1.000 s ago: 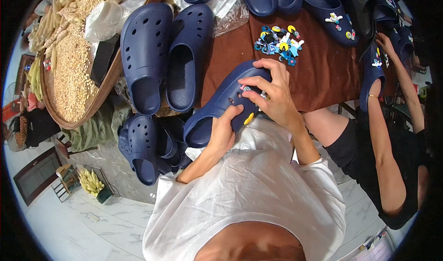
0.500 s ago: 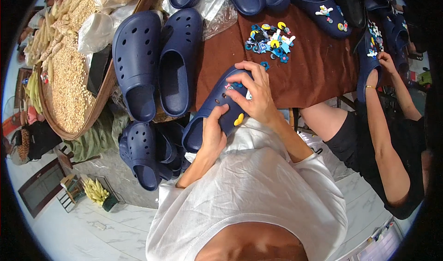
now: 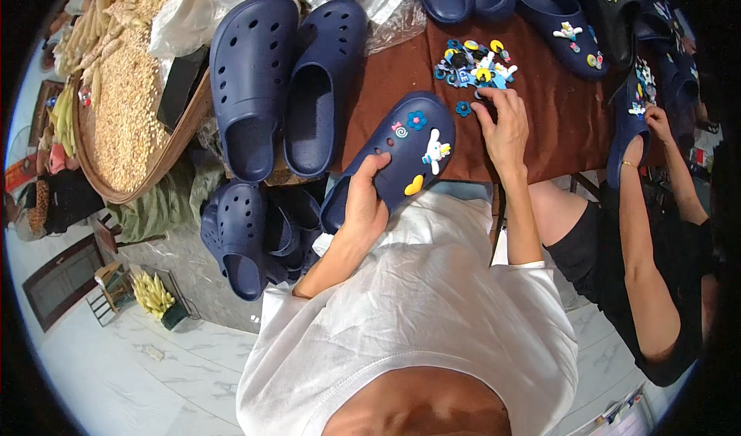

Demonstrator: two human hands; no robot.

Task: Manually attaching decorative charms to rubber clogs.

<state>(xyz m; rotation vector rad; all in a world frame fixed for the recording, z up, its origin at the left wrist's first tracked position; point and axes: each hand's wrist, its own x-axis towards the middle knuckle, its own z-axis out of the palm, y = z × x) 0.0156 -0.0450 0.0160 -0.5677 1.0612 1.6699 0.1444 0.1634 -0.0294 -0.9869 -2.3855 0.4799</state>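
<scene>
My left hand (image 3: 366, 204) grips a navy clog (image 3: 392, 154) at its side, with the thumb on top near the vent holes. Fixed on the clog's upper are a blue flower charm (image 3: 417, 120), a pink-and-white swirl charm (image 3: 399, 130), a white figure charm (image 3: 436, 151) and a yellow heart charm (image 3: 414, 185). Off to the right, my right hand (image 3: 505, 131) reaches to the near edge of a pile of loose charms (image 3: 472, 67). Its thumb and index finger are apart, and nothing shows between them. A single blue flower charm (image 3: 463, 109) lies just left of its thumb.
A brown cloth (image 3: 378, 81) covers the table. Plain navy clogs (image 3: 253, 81) stand at the left, with more clogs (image 3: 239, 239) stacked lower down. A basket of grain (image 3: 127, 147) is further left. At the right, another person's hand (image 3: 658, 123) touches a charm-covered clog (image 3: 629, 131).
My right hand has left the clog and moved right to the charm pile. The blue flower and swirl charms on the clog are now uncovered. My left hand keeps its hold.
</scene>
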